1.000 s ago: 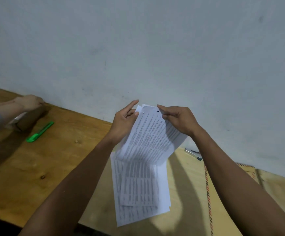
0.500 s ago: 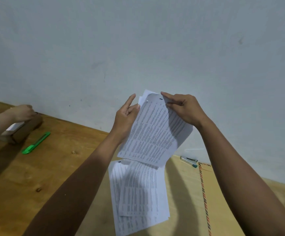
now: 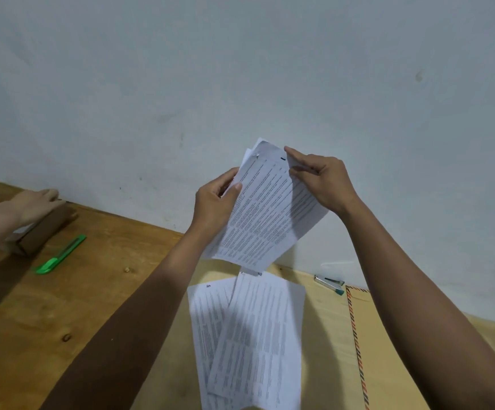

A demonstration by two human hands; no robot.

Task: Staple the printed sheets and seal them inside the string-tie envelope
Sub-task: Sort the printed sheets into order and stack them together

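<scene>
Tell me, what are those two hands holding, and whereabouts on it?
A few printed sheets, lifted off the table: the left hand grips their left edge, the right hand pinches the top right corner.

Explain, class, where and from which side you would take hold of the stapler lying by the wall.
Grip the stapler across its long narrow body, coming from above. It lies flat on the table with the wall close behind it, so the top and front are free.

Matt white paper for the printed sheets (image 3: 265, 214). Grained, knotted wood, faintly sheened, for the table (image 3: 92, 294). Glossy green plastic on the cutter (image 3: 61, 258). Shiny metal on the stapler (image 3: 327, 282). Matt painted wall (image 3: 240, 69).
</scene>
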